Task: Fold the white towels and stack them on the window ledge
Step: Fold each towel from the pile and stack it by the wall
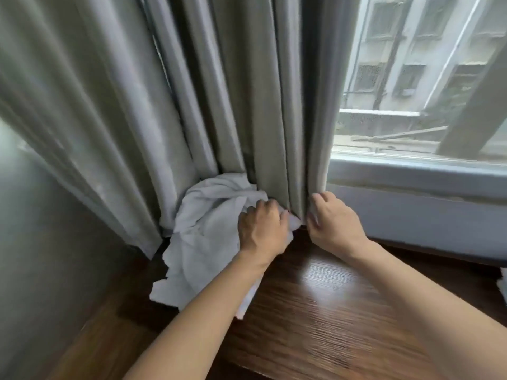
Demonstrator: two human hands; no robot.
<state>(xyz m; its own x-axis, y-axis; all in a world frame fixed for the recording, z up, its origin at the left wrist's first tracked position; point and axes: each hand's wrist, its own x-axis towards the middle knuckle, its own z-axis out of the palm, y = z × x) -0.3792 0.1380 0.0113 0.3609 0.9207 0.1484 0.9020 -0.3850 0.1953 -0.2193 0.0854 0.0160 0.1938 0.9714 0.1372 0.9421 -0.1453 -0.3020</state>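
Dark wooden window ledge: both hands are pinching a crumpled white towel at the curtain, left hand and right hand; spreading it flat comes next.

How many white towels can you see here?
2: a crumpled towel on the ledge under the left hand, and a towel corner at the right edge. The curtain may hide more.
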